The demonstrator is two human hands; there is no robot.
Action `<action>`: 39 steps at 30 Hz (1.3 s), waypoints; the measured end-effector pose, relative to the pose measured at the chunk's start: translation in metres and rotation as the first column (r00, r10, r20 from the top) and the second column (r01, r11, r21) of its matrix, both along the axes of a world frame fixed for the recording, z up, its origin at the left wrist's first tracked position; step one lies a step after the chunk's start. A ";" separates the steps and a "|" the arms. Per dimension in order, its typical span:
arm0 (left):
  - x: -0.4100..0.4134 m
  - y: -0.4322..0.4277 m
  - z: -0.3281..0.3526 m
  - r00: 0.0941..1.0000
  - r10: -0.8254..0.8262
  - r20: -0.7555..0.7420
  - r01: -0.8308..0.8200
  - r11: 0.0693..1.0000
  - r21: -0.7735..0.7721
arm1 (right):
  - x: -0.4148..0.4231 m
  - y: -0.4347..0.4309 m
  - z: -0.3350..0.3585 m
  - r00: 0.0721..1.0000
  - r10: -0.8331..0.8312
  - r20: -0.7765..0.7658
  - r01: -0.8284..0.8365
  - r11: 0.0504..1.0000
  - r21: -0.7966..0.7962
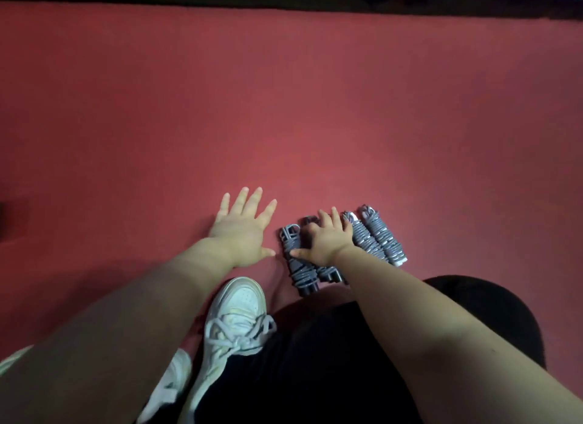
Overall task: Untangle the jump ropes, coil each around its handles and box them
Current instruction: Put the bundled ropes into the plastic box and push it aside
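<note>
Coiled ropes (383,237), right hand (328,244) atop — left hand (241,231) flat

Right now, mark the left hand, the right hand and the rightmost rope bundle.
left hand (243,231): head view, back of the hand.
right hand (328,241): head view, back of the hand.
rightmost rope bundle (382,233): head view, middle of its coils.

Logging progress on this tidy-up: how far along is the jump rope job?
Done: what look like four coiled bundles lie side by side on the red floor, no tangle showing. In hand: the right hand rests on the middle bundles, fingers straight; the left hand lies flat on the floor beside them. Left: boxing them; no box is in view.
</note>
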State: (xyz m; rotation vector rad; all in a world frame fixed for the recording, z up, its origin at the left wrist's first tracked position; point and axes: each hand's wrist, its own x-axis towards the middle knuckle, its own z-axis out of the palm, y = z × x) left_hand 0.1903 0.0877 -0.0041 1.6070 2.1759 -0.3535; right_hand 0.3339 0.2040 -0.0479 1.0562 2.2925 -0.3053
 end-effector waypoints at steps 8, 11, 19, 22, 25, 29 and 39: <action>-0.014 -0.004 -0.034 0.989 0.142 0.040 -0.136 0.981 -0.140 | -0.014 -0.012 -0.022 0.961 0.259 0.092 -0.270 0.951 0.149; -0.021 -0.003 -0.038 0.986 0.165 0.032 -0.159 0.977 -0.141 | -0.021 -0.022 -0.025 0.951 0.308 0.023 -0.308 0.941 0.142; -0.041 -0.011 -0.025 0.817 0.386 0.429 -0.402 0.914 -0.056 | -0.041 -0.034 -0.007 0.959 0.173 -0.224 -0.201 0.974 -0.104; -0.050 -0.018 -0.015 0.556 0.507 0.659 -0.592 0.798 -0.114 | -0.047 -0.036 0.008 0.945 0.150 -0.292 -0.195 0.972 -0.131; -0.062 -0.029 0.001 0.447 0.516 0.730 -0.660 0.742 -0.120 | -0.060 -0.043 0.025 0.920 0.100 -0.379 -0.182 0.965 -0.187; -0.081 -0.045 0.032 0.413 0.490 0.768 -0.707 0.704 -0.069 | -0.093 -0.057 0.055 0.875 0.196 -0.443 -0.280 0.951 -0.131; -0.172 -0.133 0.106 0.092 0.513 0.853 -0.957 0.282 -0.067 | -0.191 -0.117 0.132 0.712 0.236 -0.662 -0.410 0.905 -0.117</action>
